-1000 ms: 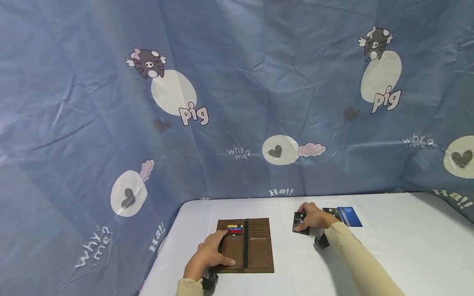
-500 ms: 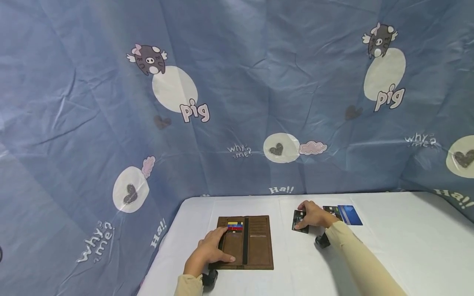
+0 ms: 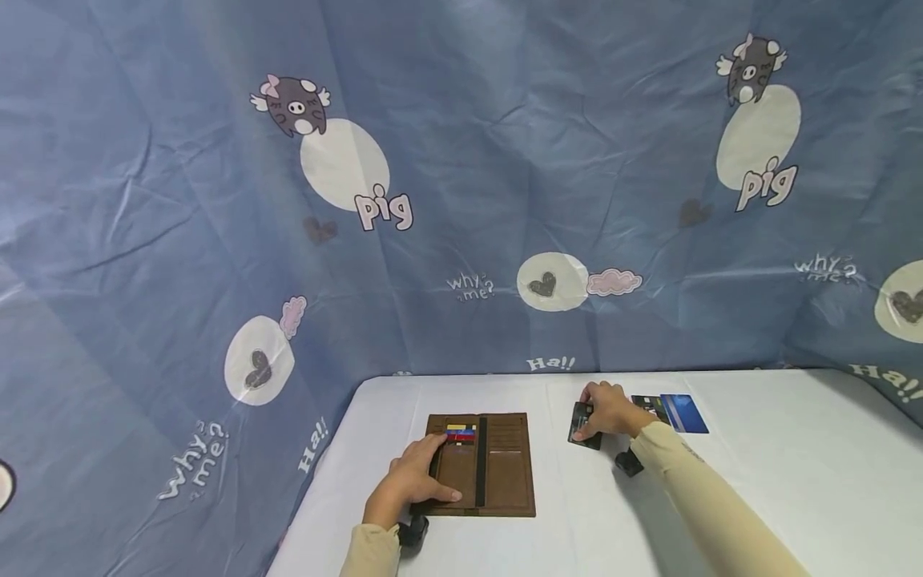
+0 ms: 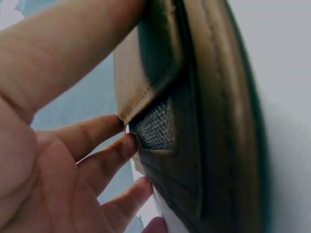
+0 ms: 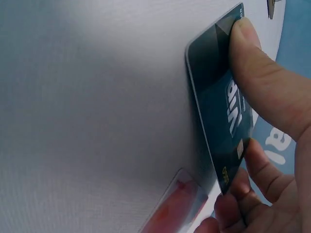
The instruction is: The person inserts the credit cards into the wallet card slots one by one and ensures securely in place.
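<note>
Little has moved since a second ago; the head view has tipped down a touch, so everything sits higher in it, while both hands keep their places. White cloth covers the table; behind it and along its left side hangs a creased blue backdrop printed with winged pigs, hearts and "Ha!!"; an open brown wallet lies flat on the cloth, the left hand resting on its left part, fingers spread; to its right, the right hand pinches a black card between thumb and fingers, near a blue card.
</note>
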Motion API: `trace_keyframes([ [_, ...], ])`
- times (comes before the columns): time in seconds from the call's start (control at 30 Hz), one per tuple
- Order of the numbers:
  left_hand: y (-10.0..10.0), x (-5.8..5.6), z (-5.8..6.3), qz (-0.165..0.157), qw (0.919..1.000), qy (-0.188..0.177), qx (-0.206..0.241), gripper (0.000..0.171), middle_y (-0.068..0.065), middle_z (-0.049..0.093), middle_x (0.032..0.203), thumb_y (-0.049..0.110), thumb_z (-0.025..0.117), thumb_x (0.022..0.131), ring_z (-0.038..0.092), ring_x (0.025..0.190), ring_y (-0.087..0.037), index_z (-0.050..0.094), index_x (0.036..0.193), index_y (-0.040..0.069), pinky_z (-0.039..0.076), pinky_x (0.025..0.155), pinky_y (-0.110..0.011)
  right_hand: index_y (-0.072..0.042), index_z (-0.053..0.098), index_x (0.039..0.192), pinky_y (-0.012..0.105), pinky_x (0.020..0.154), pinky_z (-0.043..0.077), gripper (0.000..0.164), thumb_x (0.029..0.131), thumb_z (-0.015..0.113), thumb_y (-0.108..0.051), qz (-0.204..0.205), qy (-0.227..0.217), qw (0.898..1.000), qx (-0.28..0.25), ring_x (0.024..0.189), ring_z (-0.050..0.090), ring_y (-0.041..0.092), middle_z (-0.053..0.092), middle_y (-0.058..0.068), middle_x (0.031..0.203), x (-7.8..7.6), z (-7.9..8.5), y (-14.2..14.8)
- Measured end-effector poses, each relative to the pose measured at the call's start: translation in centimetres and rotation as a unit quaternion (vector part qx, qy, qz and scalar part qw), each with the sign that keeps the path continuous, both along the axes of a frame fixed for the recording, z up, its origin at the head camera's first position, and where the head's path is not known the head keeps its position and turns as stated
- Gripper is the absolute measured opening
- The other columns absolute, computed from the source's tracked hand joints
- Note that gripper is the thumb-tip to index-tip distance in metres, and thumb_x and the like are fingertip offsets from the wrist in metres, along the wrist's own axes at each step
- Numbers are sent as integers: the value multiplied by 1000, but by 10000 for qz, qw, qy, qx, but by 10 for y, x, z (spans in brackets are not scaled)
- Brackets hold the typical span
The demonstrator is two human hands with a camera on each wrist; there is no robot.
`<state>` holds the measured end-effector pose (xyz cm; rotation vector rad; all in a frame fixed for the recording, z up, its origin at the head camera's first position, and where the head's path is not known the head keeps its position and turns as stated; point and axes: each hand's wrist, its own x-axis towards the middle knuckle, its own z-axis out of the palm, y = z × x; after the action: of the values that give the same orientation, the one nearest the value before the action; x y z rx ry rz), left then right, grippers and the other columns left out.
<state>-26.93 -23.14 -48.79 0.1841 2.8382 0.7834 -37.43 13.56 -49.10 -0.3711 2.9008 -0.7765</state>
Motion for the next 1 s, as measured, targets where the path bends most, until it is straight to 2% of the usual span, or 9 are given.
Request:
trace_keyframes([
  [0.07,0,-1,1,8,10000,38,27,102,-19,38,155,35,93,64,31,143,-43,42,148,9,25,109,-71,-7,59,101,42,79,43,64,56,97,-32,-33,99,9999,62,90,47,28,55,12,98,0,3,-2],
  [0.23,-1,0,0,52,10000,-11,10,101,-19,38,155,34,93,64,32,143,-43,42,148,8,26,109,-70,-9,49,107,37,72,44,70,59,97,-28,-102,-62,9999,-49,83,51,26,46,17,103,2,4,-9],
  [0.37,-4,1,-2,76,10000,-8,-14,101,-19,39,154,34,93,64,33,142,-43,43,147,7,27,108,-70,-11,46,111,36,68,44,73,61,96,-26,35,58,10000,-36,78,52,24,53,15,97,4,3,-14],
  [0.5,-4,0,-1,57,10000,35,-19,101,-19,39,154,34,93,64,33,142,-43,43,147,8,28,108,-69,-5,48,121,41,76,49,77,62,95,-20,251,313,9989,-232,83,56,25,63,14,97,4,1,-15],
  [0.63,-1,-1,1,3,10000,57,-9,100,-18,39,154,34,93,65,33,142,-43,42,148,7,29,108,-69,2,52,126,48,89,49,80,62,94,-20,222,554,9977,-328,94,57,27,60,20,108,5,-3,-16],
  [0.73,-1,1,1,-20,10000,33,-52,100,-18,41,153,34,93,65,35,141,-43,43,147,7,30,106,-69,-2,55,127,48,89,50,76,64,93,-21,179,568,9977,-326,95,56,28,57,20,110,7,-7,-18],
  [0.83,-1,3,1,-5,10000,9,-93,100,-18,41,152,34,93,64,36,140,-43,44,146,6,31,106,-70,-4,53,133,50,90,50,77,68,91,-20,285,571,9973,-372,101,59,31,60,22,116,10,-9,-19],
  [1.0,0,1,1,-30,10000,70,-24,100,-17,41,153,34,93,65,35,140,-43,43,147,7,30,106,-69,-4,49,140,54,95,50,75,76,85,-15,512,780,9951,-316,108,62,37,63,25,124,12,-5,-20],
])
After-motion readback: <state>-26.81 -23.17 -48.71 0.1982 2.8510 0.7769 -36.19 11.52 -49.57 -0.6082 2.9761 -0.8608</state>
